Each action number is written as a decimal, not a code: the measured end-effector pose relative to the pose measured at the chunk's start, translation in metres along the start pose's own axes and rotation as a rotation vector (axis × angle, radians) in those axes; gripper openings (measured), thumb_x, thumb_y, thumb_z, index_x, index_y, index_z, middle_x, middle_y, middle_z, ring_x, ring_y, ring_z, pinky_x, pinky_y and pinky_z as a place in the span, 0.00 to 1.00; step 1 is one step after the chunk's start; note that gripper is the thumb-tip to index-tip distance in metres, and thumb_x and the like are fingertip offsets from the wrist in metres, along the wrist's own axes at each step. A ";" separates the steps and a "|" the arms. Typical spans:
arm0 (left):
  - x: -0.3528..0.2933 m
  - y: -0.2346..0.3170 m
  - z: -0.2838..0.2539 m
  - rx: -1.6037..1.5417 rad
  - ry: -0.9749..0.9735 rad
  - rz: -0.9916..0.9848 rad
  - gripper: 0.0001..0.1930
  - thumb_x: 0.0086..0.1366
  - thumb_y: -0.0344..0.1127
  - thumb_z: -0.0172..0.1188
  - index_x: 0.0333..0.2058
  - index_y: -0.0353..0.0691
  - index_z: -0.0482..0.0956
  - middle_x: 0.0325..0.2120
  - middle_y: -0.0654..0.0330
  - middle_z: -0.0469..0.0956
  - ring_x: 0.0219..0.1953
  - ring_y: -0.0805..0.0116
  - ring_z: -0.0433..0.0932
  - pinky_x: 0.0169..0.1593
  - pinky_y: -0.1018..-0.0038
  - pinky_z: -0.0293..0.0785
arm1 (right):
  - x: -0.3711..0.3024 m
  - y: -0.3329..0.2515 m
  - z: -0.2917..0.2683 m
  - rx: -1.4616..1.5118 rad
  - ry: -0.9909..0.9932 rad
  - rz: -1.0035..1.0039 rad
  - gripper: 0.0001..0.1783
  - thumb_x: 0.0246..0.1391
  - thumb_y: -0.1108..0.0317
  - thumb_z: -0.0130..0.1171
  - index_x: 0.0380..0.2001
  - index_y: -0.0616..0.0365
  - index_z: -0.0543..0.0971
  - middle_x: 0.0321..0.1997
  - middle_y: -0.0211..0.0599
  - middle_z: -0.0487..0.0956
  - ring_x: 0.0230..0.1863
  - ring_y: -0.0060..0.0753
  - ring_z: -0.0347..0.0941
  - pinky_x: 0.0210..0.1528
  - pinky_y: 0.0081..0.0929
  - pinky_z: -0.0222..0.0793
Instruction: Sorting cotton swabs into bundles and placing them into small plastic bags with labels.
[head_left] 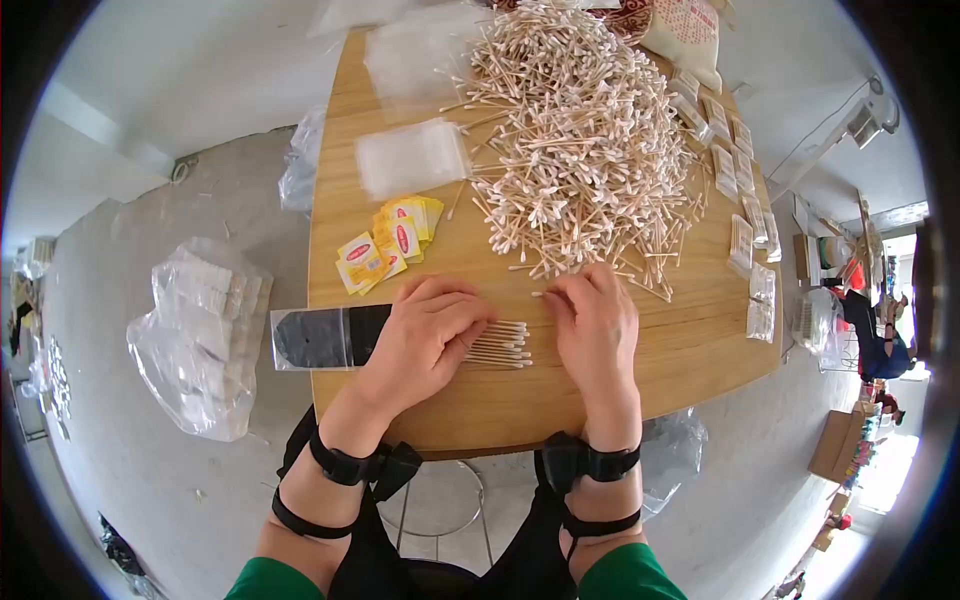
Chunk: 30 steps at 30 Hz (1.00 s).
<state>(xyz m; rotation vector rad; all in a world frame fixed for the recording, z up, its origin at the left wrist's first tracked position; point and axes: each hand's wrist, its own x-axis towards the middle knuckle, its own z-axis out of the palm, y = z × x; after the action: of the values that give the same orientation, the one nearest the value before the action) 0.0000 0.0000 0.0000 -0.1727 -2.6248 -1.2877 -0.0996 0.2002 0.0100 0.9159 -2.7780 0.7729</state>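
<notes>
My left hand [425,328] is closed, its fingers curled over a small row of cotton swabs [505,346] whose white tips stick out to the right. Beneath that hand lies a black strip [315,340] in a clear sleeve, reaching past the table's left edge. How far the swabs run under the palm is hidden. To the right, my right hand [600,325] is pinched shut on a single cotton swab [538,294], with only its white tip showing. Just beyond both hands rises a big heap of loose cotton swabs [590,150].
Yellow printed cards [362,262] and clear plastic bags [412,160] lie at the table's left. Several filled small packs [740,245] line the right edge. A cloth sack [685,40] sits at the back right. On the floor left stands a large bag of packs [200,335].
</notes>
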 end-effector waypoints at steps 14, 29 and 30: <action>-0.002 0.010 0.008 0.190 0.078 0.001 0.15 0.63 0.28 0.65 0.48 0.45 0.85 0.50 0.55 0.80 0.54 0.50 0.76 0.58 0.59 0.72 | 0.003 0.006 -0.026 0.228 -0.016 0.163 0.07 0.51 0.75 0.69 0.35 0.54 0.84 0.37 0.38 0.79 0.33 0.46 0.78 0.34 0.39 0.75; -0.002 0.005 0.010 0.142 0.145 -0.034 0.14 0.65 0.27 0.62 0.49 0.37 0.83 0.48 0.54 0.80 0.52 0.49 0.77 0.58 0.60 0.72 | 0.003 -0.012 -0.009 0.160 -0.073 -0.019 0.12 0.44 0.76 0.72 0.35 0.53 0.84 0.36 0.35 0.78 0.40 0.45 0.78 0.41 0.40 0.75; -0.002 0.005 0.010 0.141 0.146 -0.033 0.14 0.65 0.27 0.62 0.49 0.37 0.83 0.48 0.54 0.80 0.52 0.49 0.77 0.58 0.60 0.72 | 0.002 -0.009 -0.011 0.158 -0.073 -0.019 0.12 0.44 0.76 0.72 0.35 0.53 0.84 0.36 0.35 0.78 0.40 0.45 0.78 0.41 0.40 0.75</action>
<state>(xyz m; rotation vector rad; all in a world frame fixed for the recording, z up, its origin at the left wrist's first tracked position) 0.0013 0.0109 -0.0028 -0.0124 -2.5907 -1.0762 -0.0968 0.1984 0.0235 1.0144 -2.7982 0.9877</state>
